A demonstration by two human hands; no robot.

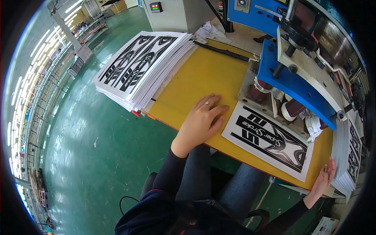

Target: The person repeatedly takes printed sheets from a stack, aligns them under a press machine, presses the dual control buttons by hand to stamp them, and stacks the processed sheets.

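My left hand (201, 122), a ring on one finger, lies on the yellow tabletop (207, 70) with its fingers loosely stretched and nothing in them. Just right of it is a printed sheet (239, 138) with black "Super Stroke" artwork, its far edge beneath the press head (291, 82). At the table's right end, my right hand (324, 177) is open, fingers extended beside a stack of printed sheets (344, 156). Whether its fingertips touch that stack, I cannot tell. A second stack of printed sheets (143, 64) stands at the table's left end.
A blue control box (250, 15) stands behind the table, and a white crumpled cloth (211, 31) lies near a dark bar (221, 51) at the back edge. The press has blue and white plates with bolts. A grey cabinet (176, 17) stands beyond on the green floor (90, 137).
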